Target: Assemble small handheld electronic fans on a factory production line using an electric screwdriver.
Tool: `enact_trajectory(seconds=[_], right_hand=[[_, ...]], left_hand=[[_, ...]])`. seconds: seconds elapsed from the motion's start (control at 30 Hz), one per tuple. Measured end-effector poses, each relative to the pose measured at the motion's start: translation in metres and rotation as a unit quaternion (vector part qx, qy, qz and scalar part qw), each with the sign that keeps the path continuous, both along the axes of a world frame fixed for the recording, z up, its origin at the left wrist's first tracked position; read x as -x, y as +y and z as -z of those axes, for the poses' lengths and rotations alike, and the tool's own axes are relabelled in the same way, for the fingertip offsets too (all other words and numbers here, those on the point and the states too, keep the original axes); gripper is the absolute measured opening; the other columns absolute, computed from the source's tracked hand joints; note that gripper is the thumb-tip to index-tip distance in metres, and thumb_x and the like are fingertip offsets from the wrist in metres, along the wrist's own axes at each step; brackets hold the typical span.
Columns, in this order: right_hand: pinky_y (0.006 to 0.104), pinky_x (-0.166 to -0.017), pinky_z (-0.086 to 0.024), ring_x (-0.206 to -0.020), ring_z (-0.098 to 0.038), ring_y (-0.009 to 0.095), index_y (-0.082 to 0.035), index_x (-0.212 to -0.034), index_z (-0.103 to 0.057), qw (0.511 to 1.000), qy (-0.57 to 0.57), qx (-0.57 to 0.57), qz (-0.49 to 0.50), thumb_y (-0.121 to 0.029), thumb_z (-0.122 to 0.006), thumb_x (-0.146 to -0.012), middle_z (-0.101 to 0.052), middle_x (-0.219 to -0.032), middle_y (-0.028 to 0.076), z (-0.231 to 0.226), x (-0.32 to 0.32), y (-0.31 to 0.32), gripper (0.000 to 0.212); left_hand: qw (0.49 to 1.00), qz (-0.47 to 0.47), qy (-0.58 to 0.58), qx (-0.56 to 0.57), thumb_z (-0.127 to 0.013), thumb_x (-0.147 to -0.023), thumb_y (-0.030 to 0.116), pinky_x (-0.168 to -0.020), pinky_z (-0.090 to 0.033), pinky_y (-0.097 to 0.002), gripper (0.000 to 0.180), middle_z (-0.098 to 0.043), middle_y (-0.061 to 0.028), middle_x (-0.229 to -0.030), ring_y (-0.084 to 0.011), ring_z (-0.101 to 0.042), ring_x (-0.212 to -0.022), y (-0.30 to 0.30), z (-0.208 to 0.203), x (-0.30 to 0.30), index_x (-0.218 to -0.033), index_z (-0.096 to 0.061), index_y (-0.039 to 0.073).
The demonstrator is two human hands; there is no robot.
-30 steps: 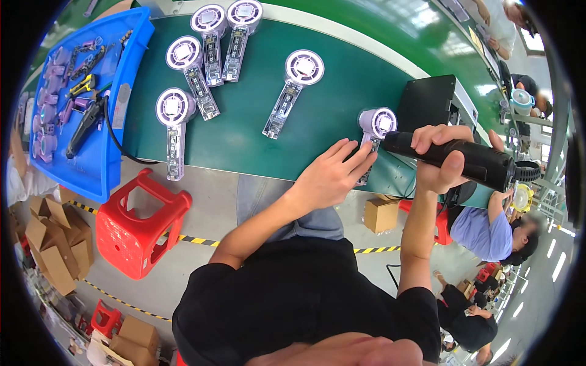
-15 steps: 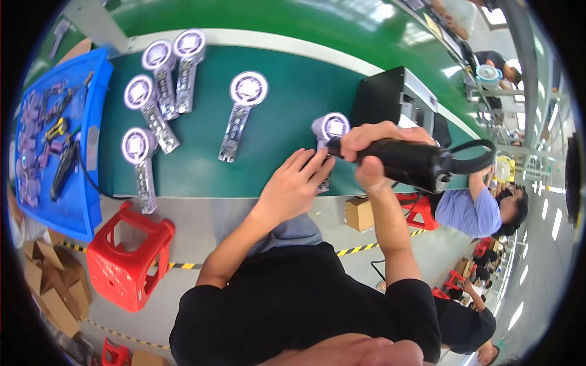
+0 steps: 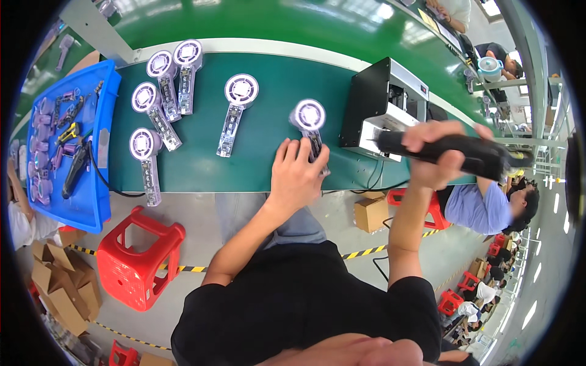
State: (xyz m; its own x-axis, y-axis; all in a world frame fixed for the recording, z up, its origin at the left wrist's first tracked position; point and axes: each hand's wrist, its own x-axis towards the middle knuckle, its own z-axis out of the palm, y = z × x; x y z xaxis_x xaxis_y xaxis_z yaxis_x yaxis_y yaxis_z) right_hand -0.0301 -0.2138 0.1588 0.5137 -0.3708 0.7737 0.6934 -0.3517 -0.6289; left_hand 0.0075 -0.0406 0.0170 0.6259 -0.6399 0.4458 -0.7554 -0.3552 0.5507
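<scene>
My left hand (image 3: pixel 299 172) is closed around the handle of a purple handheld fan (image 3: pixel 309 115), which lies on the green bench with its round head toward the far side. In my right hand (image 3: pixel 434 157) is a black electric screwdriver (image 3: pixel 467 152), its body pointing left. The screwdriver's tip is in front of a black and silver screw feeder (image 3: pixel 370 110), but whether they touch I cannot tell. Another fan (image 3: pixel 230 130) with its handle open and circuit board showing lies left of my left hand. Several similar fans (image 3: pixel 160 124) are grouped farther left.
A blue bin (image 3: pixel 105 146) with hand tools and purple parts stands at the bench's left end. The green bench top (image 3: pixel 201 165) ends just before me. A red stool (image 3: pixel 137 262) and cardboard boxes (image 3: pixel 61 283) are on the floor. A co-worker (image 3: pixel 479 204) sits at right.
My right hand has carried the screwdriver away from the fan, rightward to the screw feeder. The left hand stays at the fan, now wrapped around its handle; the fan's head has shifted left.
</scene>
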Motion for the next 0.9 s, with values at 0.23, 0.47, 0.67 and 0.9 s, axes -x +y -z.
enact_trajectory(seconds=[0.23, 0.47, 0.67, 0.9], right_hand=[[0.0368, -0.045, -0.050, -0.047, -0.053, 0.021, -0.001, -0.130, -0.022, 0.990, 0.055, 0.019, 0.127, -0.008, -0.058, -0.089, -0.053, -0.073, 0.014, -0.005, 0.038, -0.037, 0.054], [0.0366, -0.044, -0.046, -0.049, -0.053, 0.020, -0.007, -0.132, -0.024, 0.990, 0.074, 0.000, 0.116, -0.040, -0.065, -0.090, -0.054, -0.075, 0.013, 0.004, 0.036, -0.042, 0.068], [0.0348, -0.045, -0.047, -0.048, -0.053, 0.019, -0.006, -0.133, -0.025, 0.991, 0.083, -0.027, 0.102, -0.057, -0.068, -0.079, -0.054, -0.074, 0.013, 0.016, 0.030, -0.046, 0.085], [0.0365, -0.045, -0.046, -0.049, -0.053, 0.020, -0.007, -0.135, -0.023, 0.988, 0.117, -0.077, 0.068, -0.050, -0.064, -0.087, -0.053, -0.073, 0.013, 0.016, 0.034, -0.048, 0.076]], left_hand=[[0.999, -0.017, 0.041, 0.026, -0.079, -0.068, 0.029, -0.095, -0.040, -0.0472, 0.065, -0.051, -0.0149, -0.100, -0.0327, -0.051, -0.095, -0.003, 0.004, 0.002, -0.125, -0.057, 0.008], [0.993, 0.076, 0.047, 0.079, -0.077, -0.069, 0.013, -0.096, -0.041, -0.0485, 0.059, -0.053, -0.0112, -0.108, -0.0340, -0.050, -0.104, 0.006, 0.009, -0.003, -0.125, -0.058, 0.008], [0.996, 0.074, 0.028, 0.049, -0.075, -0.071, 0.015, -0.096, -0.040, -0.0477, 0.058, -0.053, -0.0112, -0.109, -0.0335, -0.049, -0.104, 0.002, 0.004, 0.000, -0.127, -0.057, 0.011], [0.998, 0.059, 0.006, 0.015, -0.074, -0.074, 0.023, -0.095, -0.039, -0.0466, 0.060, -0.052, -0.0116, -0.109, -0.0322, -0.049, -0.102, 0.000, 0.008, 0.001, -0.130, -0.054, 0.013]])
